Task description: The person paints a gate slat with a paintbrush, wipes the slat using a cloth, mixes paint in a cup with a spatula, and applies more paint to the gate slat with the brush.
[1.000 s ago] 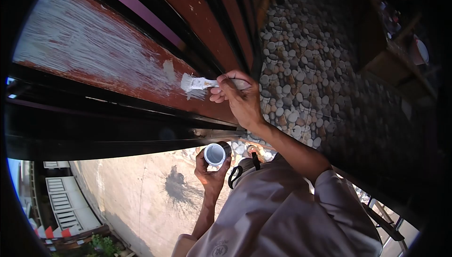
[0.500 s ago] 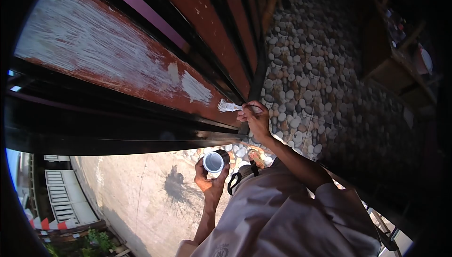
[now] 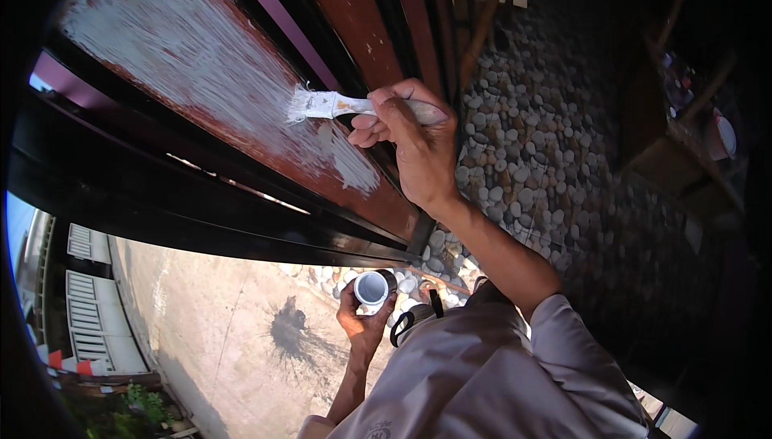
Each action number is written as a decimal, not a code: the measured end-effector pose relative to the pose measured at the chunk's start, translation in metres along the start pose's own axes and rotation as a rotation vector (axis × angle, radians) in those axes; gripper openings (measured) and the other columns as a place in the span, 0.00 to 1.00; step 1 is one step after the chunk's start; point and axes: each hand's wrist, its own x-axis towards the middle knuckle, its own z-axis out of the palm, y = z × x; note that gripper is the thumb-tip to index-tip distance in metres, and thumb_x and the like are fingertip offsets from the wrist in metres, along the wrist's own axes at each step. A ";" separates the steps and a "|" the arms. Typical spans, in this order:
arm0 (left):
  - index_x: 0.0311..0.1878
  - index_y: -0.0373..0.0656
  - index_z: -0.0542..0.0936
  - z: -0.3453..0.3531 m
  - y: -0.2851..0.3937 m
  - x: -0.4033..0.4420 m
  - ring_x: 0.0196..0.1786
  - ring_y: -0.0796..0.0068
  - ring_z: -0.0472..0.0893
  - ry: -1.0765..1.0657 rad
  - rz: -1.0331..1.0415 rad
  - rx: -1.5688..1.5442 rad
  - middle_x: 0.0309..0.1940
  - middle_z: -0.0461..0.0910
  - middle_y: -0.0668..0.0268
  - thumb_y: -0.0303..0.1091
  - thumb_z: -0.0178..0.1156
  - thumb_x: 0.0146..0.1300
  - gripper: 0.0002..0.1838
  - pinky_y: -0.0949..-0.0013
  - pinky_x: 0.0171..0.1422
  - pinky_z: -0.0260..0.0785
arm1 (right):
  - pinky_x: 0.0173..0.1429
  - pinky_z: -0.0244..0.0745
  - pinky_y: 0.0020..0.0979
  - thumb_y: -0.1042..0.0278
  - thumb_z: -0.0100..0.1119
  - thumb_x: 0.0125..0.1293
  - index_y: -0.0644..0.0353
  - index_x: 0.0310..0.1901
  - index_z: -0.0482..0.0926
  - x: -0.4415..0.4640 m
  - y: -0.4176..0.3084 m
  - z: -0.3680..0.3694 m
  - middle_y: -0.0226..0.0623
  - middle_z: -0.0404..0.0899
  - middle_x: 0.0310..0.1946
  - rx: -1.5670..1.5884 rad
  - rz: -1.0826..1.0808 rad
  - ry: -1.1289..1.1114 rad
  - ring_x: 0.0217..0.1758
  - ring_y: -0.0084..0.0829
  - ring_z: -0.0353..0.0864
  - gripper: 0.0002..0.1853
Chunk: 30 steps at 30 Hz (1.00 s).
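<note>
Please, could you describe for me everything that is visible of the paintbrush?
The paintbrush is flat, with splayed, ragged bristles clotted with white. White also covers most of the band behind them, except for a brownish-yellow patch. The pale, stained handle, which looks wooden, is held in the person's right grip. The brush lies roughly level across the picture, bristles to the left, over the partly painted reddish-brown panel; whether they touch it cannot be told.
</note>
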 end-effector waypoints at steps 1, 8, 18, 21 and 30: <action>0.55 0.36 0.74 0.000 0.000 0.000 0.48 0.74 0.81 0.002 0.002 -0.002 0.45 0.81 0.62 0.32 0.77 0.49 0.31 0.69 0.55 0.73 | 0.34 0.81 0.28 0.69 0.55 0.72 0.66 0.38 0.77 -0.001 0.002 -0.001 0.44 0.83 0.28 0.001 -0.003 -0.003 0.27 0.29 0.85 0.09; 0.54 0.35 0.74 0.004 0.010 -0.001 0.48 0.73 0.81 0.006 -0.029 -0.005 0.45 0.82 0.61 0.28 0.78 0.47 0.31 0.67 0.56 0.73 | 0.33 0.81 0.27 0.69 0.56 0.71 0.65 0.37 0.77 -0.061 0.096 -0.087 0.43 0.83 0.27 -0.129 0.242 0.169 0.27 0.29 0.85 0.08; 0.53 0.37 0.75 0.002 0.001 -0.001 0.46 0.74 0.82 -0.017 0.018 0.014 0.42 0.82 0.63 0.31 0.79 0.47 0.31 0.69 0.53 0.75 | 0.29 0.74 0.22 0.75 0.62 0.65 0.65 0.35 0.80 -0.026 0.050 -0.065 0.34 0.82 0.25 -0.701 -0.091 -0.244 0.26 0.20 0.82 0.03; 0.53 0.35 0.75 0.001 0.009 -0.001 0.45 0.74 0.82 -0.012 0.004 0.019 0.41 0.83 0.62 0.32 0.79 0.47 0.31 0.69 0.52 0.75 | 0.35 0.80 0.22 0.79 0.61 0.66 0.69 0.39 0.80 0.011 -0.005 -0.024 0.36 0.85 0.30 -0.778 -0.291 -0.360 0.31 0.21 0.85 0.03; 0.53 0.36 0.76 0.005 0.014 0.004 0.44 0.74 0.83 -0.002 0.050 0.007 0.41 0.83 0.62 0.33 0.78 0.48 0.30 0.69 0.51 0.75 | 0.41 0.80 0.24 0.78 0.63 0.64 0.66 0.42 0.81 0.059 -0.055 0.025 0.39 0.85 0.34 -0.440 -0.689 -0.353 0.37 0.27 0.87 0.06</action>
